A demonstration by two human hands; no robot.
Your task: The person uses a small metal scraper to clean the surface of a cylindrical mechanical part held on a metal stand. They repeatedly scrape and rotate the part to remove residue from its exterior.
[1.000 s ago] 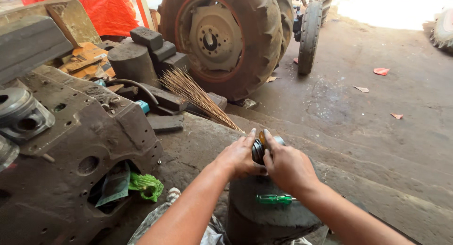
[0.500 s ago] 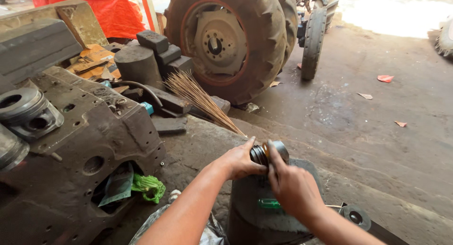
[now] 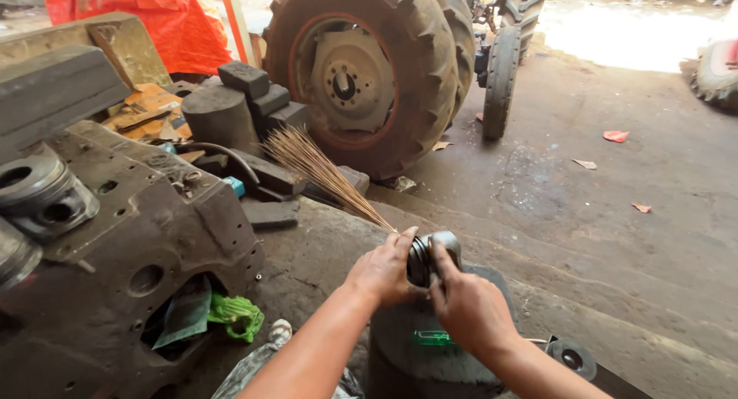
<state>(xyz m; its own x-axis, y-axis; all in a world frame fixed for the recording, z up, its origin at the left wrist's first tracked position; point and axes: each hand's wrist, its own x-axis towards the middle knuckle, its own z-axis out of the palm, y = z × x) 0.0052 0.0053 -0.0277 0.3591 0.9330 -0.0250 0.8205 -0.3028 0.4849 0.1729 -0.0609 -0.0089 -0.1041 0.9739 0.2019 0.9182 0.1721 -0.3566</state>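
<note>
Where hands point(image 3: 382, 272) point(image 3: 467, 310) meet: round, ridged metal piston point(image 3: 432, 254) above dark cylinder point(image 3: 400, 345)

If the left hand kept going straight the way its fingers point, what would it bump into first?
The left hand already touches the round grey metal part both hands hold. Past that, probably the bundle of thin brown broom sticks, though depth is unclear.

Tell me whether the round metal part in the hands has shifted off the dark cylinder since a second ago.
No. The round metal part remains above the dark cylinder, held between left hand and right hand.
</note>
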